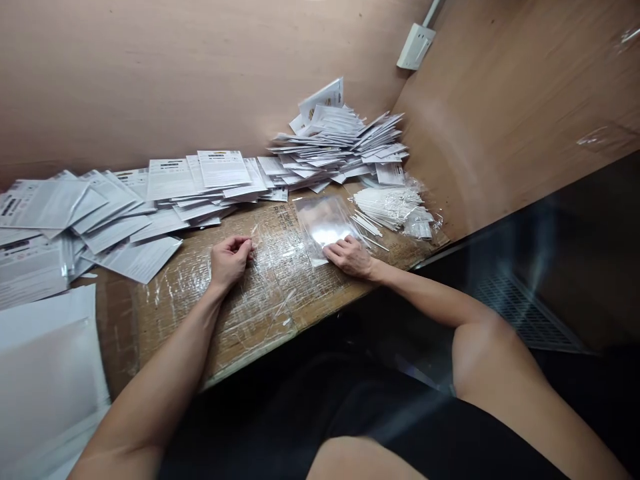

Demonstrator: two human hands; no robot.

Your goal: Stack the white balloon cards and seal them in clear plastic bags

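My left hand rests over the tape-covered cardboard, its thumb and fingertips pinched together. Whatever may be between those fingertips is too small to make out. My right hand has its fingers curled on the near right corner of a clear plastic bag. This bag lies flat and shiny on the cardboard, possibly with others under it. Just beyond my right hand is a heap of thin white sticks, some of them loose at its near edge.
Flat white printed packets run along the back of the table, with a taller pile at the back right. A large white sheet stack lies at the near left. Wooden panels rise behind; a socket box hangs in the corner.
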